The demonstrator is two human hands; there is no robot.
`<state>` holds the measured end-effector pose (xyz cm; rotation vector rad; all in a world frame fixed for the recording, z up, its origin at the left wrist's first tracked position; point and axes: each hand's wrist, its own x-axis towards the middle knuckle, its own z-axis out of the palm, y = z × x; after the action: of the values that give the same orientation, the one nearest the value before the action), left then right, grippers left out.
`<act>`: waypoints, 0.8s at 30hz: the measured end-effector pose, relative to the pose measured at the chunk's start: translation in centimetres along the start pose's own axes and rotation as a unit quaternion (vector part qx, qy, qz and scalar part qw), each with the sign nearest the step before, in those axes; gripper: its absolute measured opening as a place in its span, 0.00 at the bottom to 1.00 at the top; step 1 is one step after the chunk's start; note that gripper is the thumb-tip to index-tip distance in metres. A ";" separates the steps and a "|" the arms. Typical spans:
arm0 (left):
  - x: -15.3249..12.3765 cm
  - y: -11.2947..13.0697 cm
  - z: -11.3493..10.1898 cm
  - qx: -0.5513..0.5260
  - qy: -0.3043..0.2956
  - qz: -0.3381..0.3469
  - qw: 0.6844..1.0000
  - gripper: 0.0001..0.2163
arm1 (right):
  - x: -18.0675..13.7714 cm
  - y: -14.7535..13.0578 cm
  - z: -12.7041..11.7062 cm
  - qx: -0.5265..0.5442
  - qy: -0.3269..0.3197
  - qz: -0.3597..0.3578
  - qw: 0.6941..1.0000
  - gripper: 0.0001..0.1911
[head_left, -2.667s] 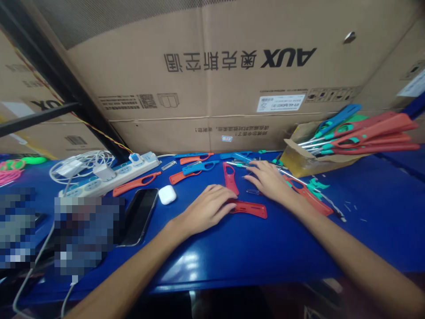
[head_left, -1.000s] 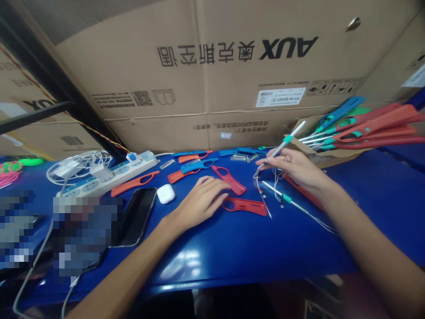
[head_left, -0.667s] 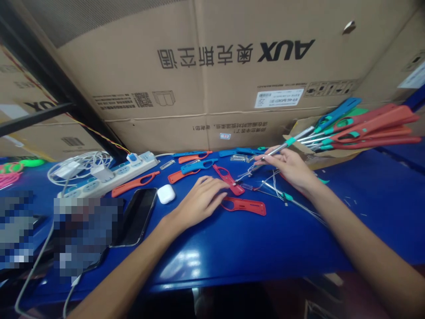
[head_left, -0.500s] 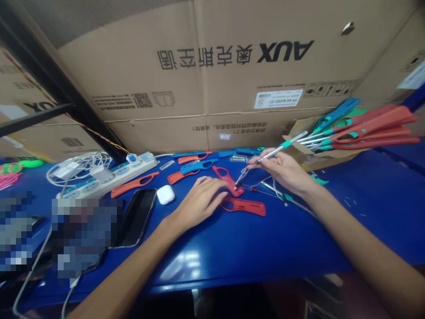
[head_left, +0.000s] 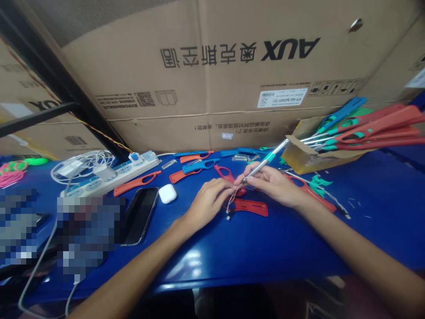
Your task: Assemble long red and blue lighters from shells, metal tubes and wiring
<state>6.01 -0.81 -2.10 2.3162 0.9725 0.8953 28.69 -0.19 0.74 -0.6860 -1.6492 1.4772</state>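
Note:
My right hand point(head_left: 270, 186) is closed round a thin metal tube with a green collar point(head_left: 270, 158), which slants up to the right. Thin wires point(head_left: 230, 208) hang from the tube's lower end. My left hand point(head_left: 209, 200) meets the right one at that end, with its fingertips pinched at the wires. Just under both hands lies a red plastic handle shell point(head_left: 250, 207) on the blue table point(head_left: 239, 252). A second red shell point(head_left: 226, 175) lies just behind my fingers.
Red and blue shells point(head_left: 199, 166) lie scattered toward the back. A cardboard box point(head_left: 302, 155) at right holds finished long red and blue lighters point(head_left: 372, 130). At left are a white power strip point(head_left: 109, 175), a black phone point(head_left: 139, 215) and a white earbud case point(head_left: 168, 193). Large cartons point(head_left: 232, 75) wall the back.
My right hand lifted the metal tube with its wires from the table and brought it left and down. My left hand rose off the red shell to meet it.

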 end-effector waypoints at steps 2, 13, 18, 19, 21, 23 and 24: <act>-0.2 -0.3 -0.1 0.017 -0.018 0.004 1.000 0.07 | 0.1 0.4 0.6 -0.011 -0.011 0.007 1.000 0.08; -0.1 0.0 -0.8 -0.203 0.051 -0.129 0.969 0.10 | 0.2 1.3 0.8 -0.026 0.026 -0.012 0.999 0.08; 0.2 -0.7 -0.9 -0.301 0.038 -0.172 0.937 0.12 | 0.4 1.9 1.1 -0.048 0.063 -0.049 0.996 0.06; 0.2 -0.9 -1.1 -0.284 0.039 -0.174 0.942 0.13 | 0.4 1.9 1.1 -0.060 0.070 -0.056 0.994 0.06; 0.2 -1.2 -1.7 -0.198 0.063 -0.154 0.966 0.12 | 0.3 2.1 1.4 -0.086 0.072 -0.064 0.992 0.05; 0.2 -1.2 -2.5 -0.082 0.091 -0.100 0.987 0.09 | 0.2 2.2 1.9 -0.121 0.068 -0.074 0.988 0.06; 0.2 -1.2 -2.9 -0.045 0.094 -0.075 0.992 0.08 | 0.1 2.2 2.2 -0.145 0.066 -0.086 0.984 0.07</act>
<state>3.51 0.56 -0.83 2.0812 1.1411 1.0854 26.52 -0.94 -1.43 -0.7597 -1.7888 1.0591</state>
